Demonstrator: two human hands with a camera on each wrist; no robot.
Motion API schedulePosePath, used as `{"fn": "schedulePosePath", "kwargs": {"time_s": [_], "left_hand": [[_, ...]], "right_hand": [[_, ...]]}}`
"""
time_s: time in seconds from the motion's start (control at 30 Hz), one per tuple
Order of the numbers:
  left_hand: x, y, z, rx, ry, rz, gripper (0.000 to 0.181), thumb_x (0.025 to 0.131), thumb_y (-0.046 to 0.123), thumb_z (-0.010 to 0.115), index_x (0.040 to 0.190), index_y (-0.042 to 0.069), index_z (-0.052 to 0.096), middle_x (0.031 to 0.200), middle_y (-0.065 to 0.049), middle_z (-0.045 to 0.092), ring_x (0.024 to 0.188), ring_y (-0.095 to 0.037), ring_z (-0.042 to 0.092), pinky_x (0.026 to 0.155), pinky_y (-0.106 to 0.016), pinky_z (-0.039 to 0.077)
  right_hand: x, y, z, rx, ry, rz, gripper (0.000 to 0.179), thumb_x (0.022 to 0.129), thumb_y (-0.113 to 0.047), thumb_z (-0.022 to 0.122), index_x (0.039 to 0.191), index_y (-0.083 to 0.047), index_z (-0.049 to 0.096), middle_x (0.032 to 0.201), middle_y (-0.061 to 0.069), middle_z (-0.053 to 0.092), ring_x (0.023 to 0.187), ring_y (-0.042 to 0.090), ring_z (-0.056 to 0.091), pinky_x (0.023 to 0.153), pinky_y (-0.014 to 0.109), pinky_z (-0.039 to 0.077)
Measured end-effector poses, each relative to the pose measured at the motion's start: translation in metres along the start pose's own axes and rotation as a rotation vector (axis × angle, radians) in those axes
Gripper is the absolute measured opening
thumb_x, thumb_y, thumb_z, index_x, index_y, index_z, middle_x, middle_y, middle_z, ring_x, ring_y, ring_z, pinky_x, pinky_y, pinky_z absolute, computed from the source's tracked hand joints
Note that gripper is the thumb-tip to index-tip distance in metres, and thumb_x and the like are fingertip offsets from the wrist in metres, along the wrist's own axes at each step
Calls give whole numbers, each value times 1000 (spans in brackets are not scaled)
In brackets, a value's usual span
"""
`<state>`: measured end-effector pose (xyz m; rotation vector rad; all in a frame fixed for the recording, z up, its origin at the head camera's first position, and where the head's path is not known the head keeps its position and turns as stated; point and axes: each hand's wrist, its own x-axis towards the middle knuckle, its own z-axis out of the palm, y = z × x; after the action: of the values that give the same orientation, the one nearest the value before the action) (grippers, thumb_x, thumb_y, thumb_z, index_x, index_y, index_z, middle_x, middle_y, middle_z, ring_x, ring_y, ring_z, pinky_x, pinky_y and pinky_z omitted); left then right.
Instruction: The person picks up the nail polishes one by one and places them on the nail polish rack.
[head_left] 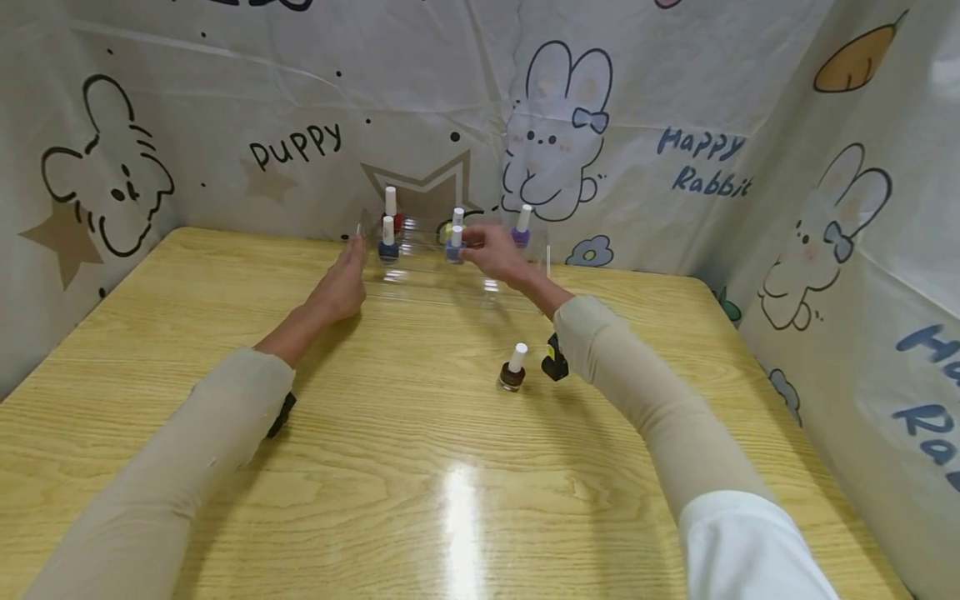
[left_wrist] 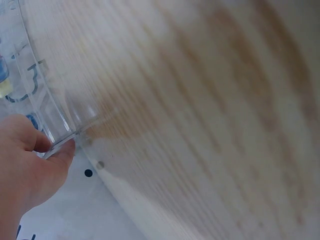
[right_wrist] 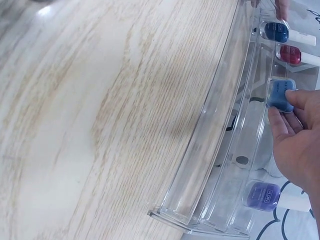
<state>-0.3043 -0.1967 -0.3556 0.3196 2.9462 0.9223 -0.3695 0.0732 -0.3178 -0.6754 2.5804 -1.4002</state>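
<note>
A clear stepped display rack (head_left: 442,287) stands at the back of the table. My left hand (head_left: 339,283) grips its left end; in the left wrist view the thumb and fingers (left_wrist: 62,152) pinch the clear edge. With the right hand (head_left: 497,252) I pinch a light blue nail polish bottle (right_wrist: 281,95), upright at the rack's middle; whether its base rests on the step I cannot tell. Also on the rack are dark blue (head_left: 387,252), red (head_left: 398,222) and purple nail polish (head_left: 521,237) bottles. A yellow one (head_left: 448,230) is partly hidden behind the light blue bottle.
A dark brown nail polish bottle (head_left: 513,377) with a white cap stands on the wooden table (head_left: 390,467), in front of the rack and beside my right forearm. A black wrist device (head_left: 556,362) shows under that sleeve. Printed cloth (head_left: 300,192) hangs behind the table and along its right side.
</note>
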Motion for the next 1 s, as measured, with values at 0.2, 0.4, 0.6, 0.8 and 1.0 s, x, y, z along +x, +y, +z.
{"fn": "schedulePosePath", "kwargs": {"time_s": [0.2, 0.4, 0.6, 0.8, 1.0], "left_hand": [[-1, 1, 1, -3, -6, -4, 71, 95, -10, 29, 154, -8, -11, 162, -27, -12, 149, -37, -2, 119, -47, 14], [0, 2, 1, -6, -7, -7, 71, 95, -11, 28, 154, -8, -11, 162, -26, -13, 149, -36, -5, 120, -44, 6], [2, 0, 1, -8, -3, 4, 70, 95, -10, 27, 154, -8, -11, 162, -26, -13, 149, -34, -6, 120, -43, 5], [2, 0, 0, -5, -3, -5, 71, 95, -10, 28, 154, -6, -12, 162, -25, -13, 149, -35, -3, 120, -47, 11], [1, -1, 0, -6, -9, -14, 71, 95, -10, 27, 154, -6, -13, 162, -25, -13, 149, -35, -4, 118, -48, 17]], "right_hand": [[1, 4, 4, -34, 0, 5, 32, 97, 2, 59, 129, 10, 59, 124, 24, 63, 115, 33, 60, 96, 34, 51], [5, 8, 4, -42, -17, -11, 31, 97, 3, 58, 127, 11, 60, 123, 24, 63, 114, 33, 60, 95, 35, 51], [7, 11, 3, -65, -36, -14, 28, 97, 3, 58, 124, 10, 62, 122, 23, 64, 112, 32, 61, 94, 35, 52], [7, 13, 1, -96, -44, -19, 29, 98, 2, 58, 125, 8, 62, 123, 22, 64, 112, 31, 62, 93, 36, 52], [8, 12, 3, -120, -56, -6, 29, 98, -2, 59, 126, 6, 62, 123, 20, 65, 112, 29, 61, 93, 36, 51]]}}
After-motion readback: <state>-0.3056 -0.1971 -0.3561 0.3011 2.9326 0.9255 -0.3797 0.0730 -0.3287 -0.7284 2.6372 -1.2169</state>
